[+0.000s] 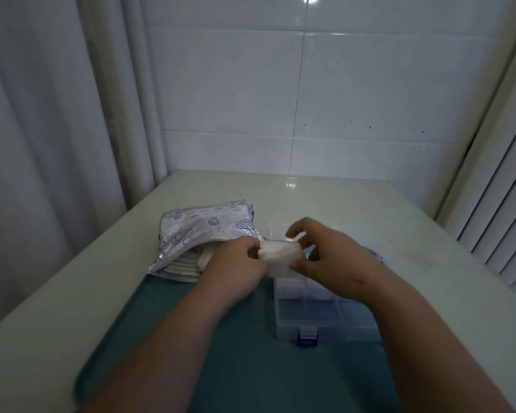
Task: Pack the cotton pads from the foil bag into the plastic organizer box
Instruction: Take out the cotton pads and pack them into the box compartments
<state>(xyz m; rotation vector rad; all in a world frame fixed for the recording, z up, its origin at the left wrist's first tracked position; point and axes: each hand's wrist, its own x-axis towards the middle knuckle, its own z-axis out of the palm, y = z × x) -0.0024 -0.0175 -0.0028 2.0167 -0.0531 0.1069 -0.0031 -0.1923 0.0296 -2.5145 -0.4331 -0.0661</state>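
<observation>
A silver foil bag [203, 231] with blue shell prints lies at the left, its mouth open toward me. White cotton pads [185, 265] show stacked inside it. Both hands hold one white cotton pad [280, 254] between them, above the far left part of the clear plastic organizer box [325, 314]. My left hand [236, 263] pinches the pad's left edge. My right hand [331, 257] grips its right side with thumb and curled fingers. The box stands open, with a blue latch at its front; its far compartments are hidden behind my hands.
A teal mat [236, 353] lies under the box and my forearms on a pale table [310, 198]. A white curtain [57, 114] hangs at the left, a tiled wall stands behind, and slatted blinds [501, 204] run along the right.
</observation>
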